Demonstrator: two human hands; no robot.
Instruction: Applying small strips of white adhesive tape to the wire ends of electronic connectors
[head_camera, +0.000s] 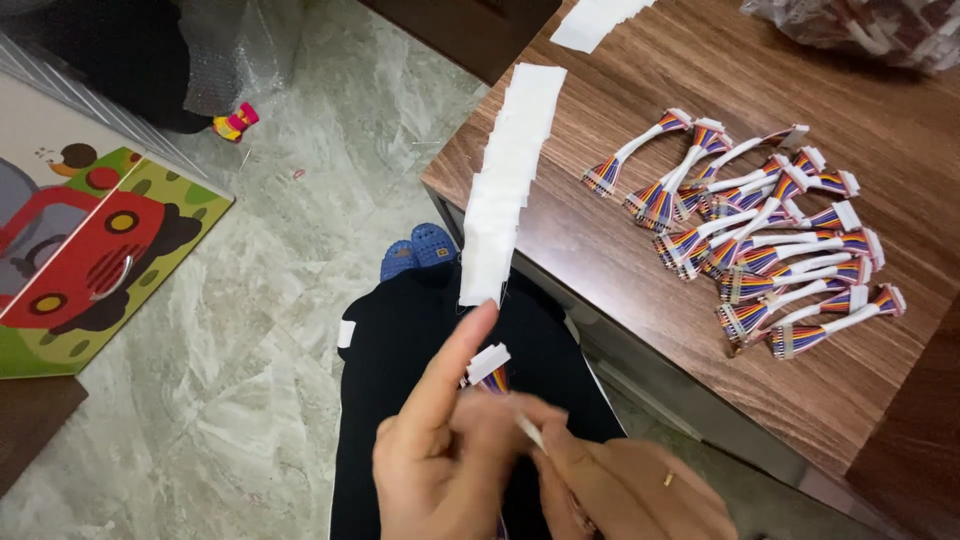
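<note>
Both hands over the lap: left hand (440, 455) and right hand (610, 480) pinch one ribbon cable (492, 368). Wrap tight, square; finished cables (770, 240) sit mid-worktop (600, 260).

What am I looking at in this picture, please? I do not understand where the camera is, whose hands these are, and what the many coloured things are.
The camera sits on a person's head and looks down, so you see that person's own two hands and dark-clothed lap. The left hand and right hand together hold one short cable with rainbow-coloured wires and a white plug; both hands have a closed grip on it. On the brown wooden table lies a pile of similar finished cables, each wrapped in white in the middle. A long strip of white tape pieces hangs over the table edge. A clear plastic bag lies at the far corner. On the marble floor lies a colourful play mat.
</note>
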